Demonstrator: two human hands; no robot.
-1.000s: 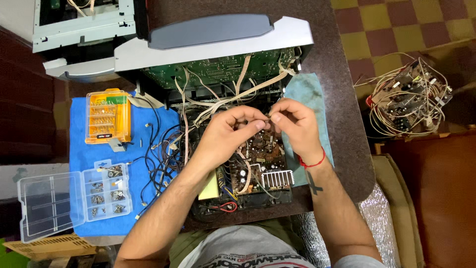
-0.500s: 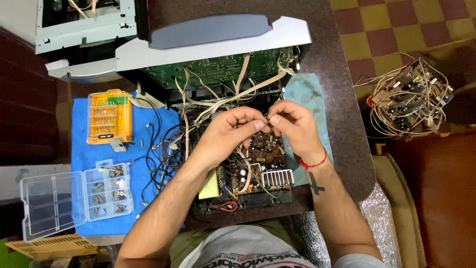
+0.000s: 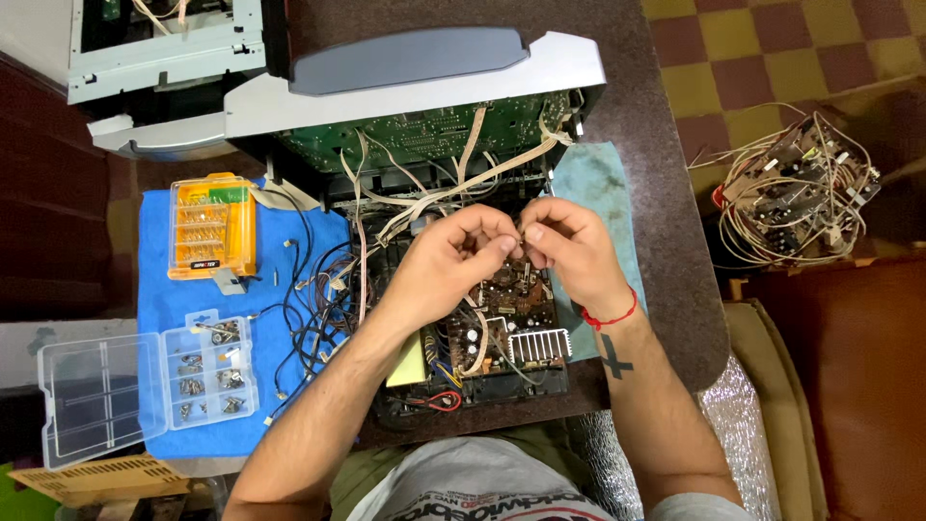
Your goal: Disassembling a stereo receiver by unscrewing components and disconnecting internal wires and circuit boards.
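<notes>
— Looking down from the head camera: what carries everything?

— A dark speckled surface (image 3: pixel 666 193) with a rounded right edge. An opened electronic chassis (image 3: pixel 463 328) sits at its middle, reaching to the near edge, and a grey plastic housing (image 3: pixel 415 82) is tipped up along the far side, showing a green circuit board (image 3: pixel 424 130).

— And the hands?

— Both meet over the chassis. The left hand (image 3: pixel 449 265) and right hand (image 3: pixel 569 246) are pinched narrow, fingertips almost touching, around something small between them; I cannot tell what it is. Flat ribbon cables (image 3: pixel 463 178) run down from the green board towards them. A red thread circles the right wrist.

— What lies on the left side of the surface?

— A blue cloth (image 3: pixel 164 289) carrying an orange screwdriver bit case (image 3: pixel 212 227) and, near the left edge, a clear compartment box (image 3: pixel 145 381) with its lid open and small parts inside. Loose dark wires (image 3: pixel 309 318) trail between the cloth and the chassis. A teal cloth (image 3: pixel 603 193) lies beside the right hand.

— And the room?

— A floor of yellow and maroon checked tiles (image 3: pixel 762 48) beyond the right edge, with a tangle of wires and boards (image 3: pixel 796 193) well apart from the surface.
</notes>
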